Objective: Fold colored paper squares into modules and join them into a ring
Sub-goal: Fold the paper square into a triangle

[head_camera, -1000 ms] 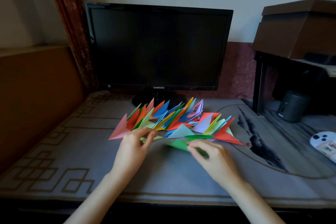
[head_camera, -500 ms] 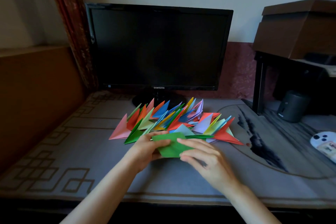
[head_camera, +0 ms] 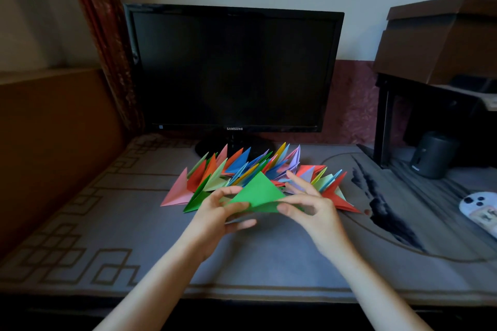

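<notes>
Grey patterned counter (head_camera: 129, 228), dark monitor (head_camera: 231, 70) behind; the pile of folded modules (head_camera: 212, 169) lies just beyond your hands, likely kept within reach for joining later. You hold the green paper (head_camera: 258, 192) up between both hands, folded into a triangle with its point up, probably to line up its edges for the next crease. Your left hand (head_camera: 215, 219) grips its left corner with curled fingers; your right hand (head_camera: 313, 209) pinches the right corner, its other fingers fanned loose.
</notes>
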Available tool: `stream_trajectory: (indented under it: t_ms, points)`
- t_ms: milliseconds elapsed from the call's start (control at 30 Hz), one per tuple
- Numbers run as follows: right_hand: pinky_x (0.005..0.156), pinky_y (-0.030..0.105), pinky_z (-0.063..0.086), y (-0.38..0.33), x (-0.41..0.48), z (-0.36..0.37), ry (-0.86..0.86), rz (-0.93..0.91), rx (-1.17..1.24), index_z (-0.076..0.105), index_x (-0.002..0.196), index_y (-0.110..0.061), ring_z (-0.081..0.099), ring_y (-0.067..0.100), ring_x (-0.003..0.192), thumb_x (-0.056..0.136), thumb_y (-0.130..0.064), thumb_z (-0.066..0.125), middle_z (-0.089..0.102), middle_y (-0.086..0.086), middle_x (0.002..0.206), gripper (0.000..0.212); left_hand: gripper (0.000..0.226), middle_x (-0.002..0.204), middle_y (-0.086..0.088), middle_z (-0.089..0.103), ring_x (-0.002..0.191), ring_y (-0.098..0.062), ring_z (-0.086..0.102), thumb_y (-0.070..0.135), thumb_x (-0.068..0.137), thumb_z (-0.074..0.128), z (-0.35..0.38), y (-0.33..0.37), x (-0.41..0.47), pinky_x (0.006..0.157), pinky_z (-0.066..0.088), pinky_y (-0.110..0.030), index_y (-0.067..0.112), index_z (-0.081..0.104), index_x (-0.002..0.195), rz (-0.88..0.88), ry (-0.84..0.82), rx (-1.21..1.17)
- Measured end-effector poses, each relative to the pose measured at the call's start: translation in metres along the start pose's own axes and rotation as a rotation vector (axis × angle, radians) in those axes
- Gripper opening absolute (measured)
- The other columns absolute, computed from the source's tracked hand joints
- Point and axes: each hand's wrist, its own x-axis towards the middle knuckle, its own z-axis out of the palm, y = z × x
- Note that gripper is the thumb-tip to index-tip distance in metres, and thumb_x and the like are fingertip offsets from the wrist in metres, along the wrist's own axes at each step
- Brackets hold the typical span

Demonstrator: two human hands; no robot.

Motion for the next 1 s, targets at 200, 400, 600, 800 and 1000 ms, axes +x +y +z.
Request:
stream_trajectory:
  t_ms: [200, 400, 600, 800, 1000]
  points:
    - [0.072, 0.018, 0.054, 0.001, 0.003, 0.004, 0.083, 0.105, 0.253, 0.072, 0.074, -0.008, 0.067, 0.008, 0.077, 0.076, 0.009, 0.067, 0.073, 0.001, 0.085, 0.018, 0.022, 0.103, -0.007, 0.063, 0.093, -0.022, 0.065, 0.02, 0.078, 0.065, -0.003, -0.003, 0.0, 0.064, 0.059, -0.037, 0.008, 0.062, 0.097, 0.086, -0.036, 0.029]
    - [0.057, 0.024, 0.054, 0.001, 0.005, 0.008, 0.102, 0.09, 0.283, 0.064, 0.09, -0.006, 0.064, 0.012, 0.067, 0.076, 0.013, 0.066, 0.067, 0.008, 0.078, 0.024, 0.038, 0.082, -0.004, 0.071, 0.074, -0.014, 0.07, -0.005, 0.069, 0.075, 0.001, -0.004, -0.002, 0.06, 0.058, -0.028, 0.012, 0.062, 0.101, 0.176, -0.022, 0.253]
    - [0.047, 0.022, 0.049, 0.0, 0.012, 0.007, -0.017, 0.185, 0.197, 0.063, 0.094, -0.011, 0.063, 0.012, 0.062, 0.071, 0.003, 0.075, 0.067, 0.001, 0.072, 0.03, 0.035, 0.067, 0.005, 0.071, 0.063, -0.007, 0.067, -0.012, 0.066, 0.075, 0.003, -0.008, 0.004, 0.056, 0.056, -0.021, 0.012, 0.063, 0.089, 0.297, -0.021, 0.411]
    - [0.039, 0.021, 0.04, 0.0, 0.017, 0.01, -0.099, 0.236, 0.131, 0.064, 0.075, -0.007, 0.063, 0.016, 0.049, 0.072, 0.002, 0.074, 0.069, 0.001, 0.062, 0.014, 0.032, 0.087, -0.016, 0.07, 0.068, -0.016, 0.066, -0.005, 0.065, 0.079, 0.0, -0.015, 0.008, 0.056, 0.058, -0.027, 0.002, 0.064, 0.092, 0.292, -0.052, 0.554]
    - [0.038, 0.019, 0.039, -0.002, 0.014, 0.01, -0.199, 0.243, -0.001, 0.06, 0.078, -0.005, 0.067, 0.018, 0.053, 0.073, 0.0, 0.075, 0.07, 0.0, 0.064, 0.016, 0.022, 0.077, -0.01, 0.071, 0.067, -0.021, 0.067, 0.004, 0.065, 0.083, -0.008, -0.022, 0.01, 0.066, 0.058, -0.046, 0.008, 0.069, 0.082, 0.37, -0.034, 0.726]
